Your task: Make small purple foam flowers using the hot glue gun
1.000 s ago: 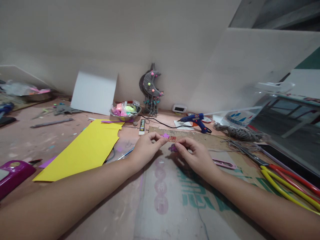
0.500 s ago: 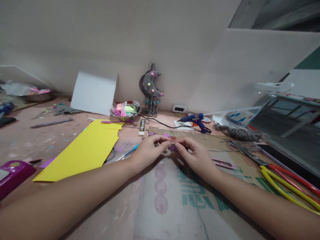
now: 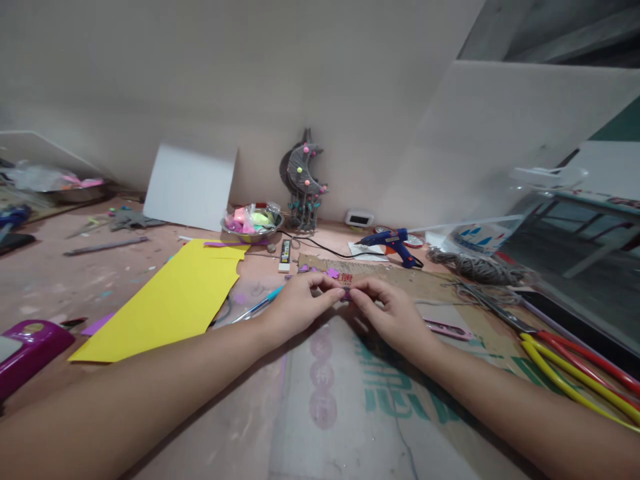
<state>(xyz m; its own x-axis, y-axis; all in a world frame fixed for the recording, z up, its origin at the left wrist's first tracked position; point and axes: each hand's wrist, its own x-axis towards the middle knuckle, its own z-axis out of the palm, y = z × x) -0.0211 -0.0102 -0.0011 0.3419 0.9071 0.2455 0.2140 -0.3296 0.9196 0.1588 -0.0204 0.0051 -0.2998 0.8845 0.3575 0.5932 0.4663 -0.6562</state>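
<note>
Between my two hands is a small dark purple piece [image 3: 346, 293], mostly covered by fingertips, so its exact shape is hidden. My left hand [image 3: 307, 300] pinches its left side with thumb and forefinger. Its right side is pinched the same way by my right hand [image 3: 387, 307]. Just beyond the fingers, purple cut-out shapes [image 3: 333, 273] lie on a strip of cardboard [image 3: 425, 280]. A blue pen [image 3: 257, 305] rests left of my left hand, and a pink craft knife [image 3: 449, 329] lies right of my right wrist.
Yellow paper [image 3: 165, 300] and a purple tool [image 3: 33, 353] lie on the left. Behind are a bowl of colourful clay [image 3: 253, 233], an eraser [image 3: 285, 257], a moon ornament [image 3: 305, 170] and a blue glue gun [image 3: 393, 241]. Scissors [image 3: 550, 353] and grey yarn [image 3: 473, 267] are on the right.
The fingertips have come closer together and the purple piece shows less between them, while more of the red print and a purple cut-out behind is visible. The forearms have barely moved.
</note>
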